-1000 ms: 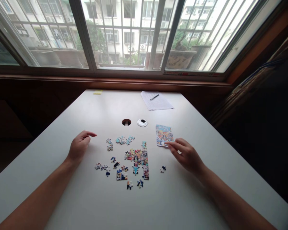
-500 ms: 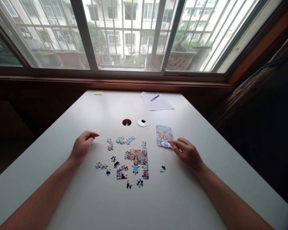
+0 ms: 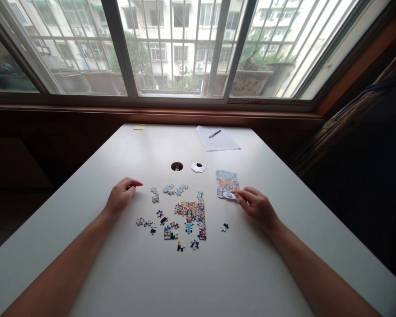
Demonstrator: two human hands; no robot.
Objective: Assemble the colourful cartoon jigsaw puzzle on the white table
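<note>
My left hand (image 3: 122, 193) rests on the white table, left of the loose jigsaw pieces. Its fingers are loosely curled, the index finger reaching furthest, and no piece shows in them. My right hand (image 3: 255, 206) has its fingers closed at the lower right corner of a small printed picture card (image 3: 227, 181). A partly joined jigsaw puzzle (image 3: 198, 211) lies between the hands, with a straight right edge. Near its lower left is a smaller joined section (image 3: 170, 233). Pale blue pieces (image 3: 175, 189) are grouped above. One loose puzzle piece (image 3: 224, 227) lies right of the puzzle.
Farther back are a round cable hole (image 3: 177, 167) and its loose cover (image 3: 197, 167). Paper sheets (image 3: 218, 141) with a pen (image 3: 214, 134) lie near the far edge, and a yellow sticky note (image 3: 139, 127) at the far left corner. A barred window stands behind.
The view has shifted slightly, so the table things appear a little higher and to the right. Both hands keep nearly the same places and poses; the puzzle looks unchanged.
</note>
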